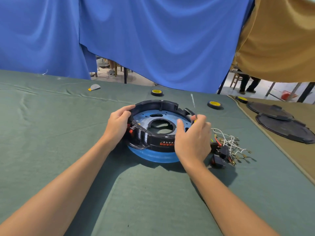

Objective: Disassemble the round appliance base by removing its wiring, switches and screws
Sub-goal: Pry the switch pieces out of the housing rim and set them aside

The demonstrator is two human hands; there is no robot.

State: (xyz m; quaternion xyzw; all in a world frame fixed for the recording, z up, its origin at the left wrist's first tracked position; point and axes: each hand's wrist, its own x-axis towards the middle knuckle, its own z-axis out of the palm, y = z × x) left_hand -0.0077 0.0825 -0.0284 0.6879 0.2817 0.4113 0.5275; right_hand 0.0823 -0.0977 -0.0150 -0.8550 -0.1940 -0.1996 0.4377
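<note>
On the green worktop (68, 133) the base (163, 143) lies flat between both hands, open side up. The left hand (117, 124) grips its left rim, fingers curled over the black wall, just above a red switch (130, 131) seated there. The right hand (192, 135) rests at the right rim, fingers closed round a screwdriver (193, 103) whose shaft points up and away, thumb stretched towards the centre hole.

Loose wires (228, 142) and switches (221, 155) lie piled just right of the base, so that stage looks largely done.

The red switch or a screw is probably next. Keep the left grip firm so the base cannot spin, turn the tip down, seat it squarely before twisting, and keep the freed wires clear of the wrist.

Two tape rolls (156, 92) sit beyond.
</note>
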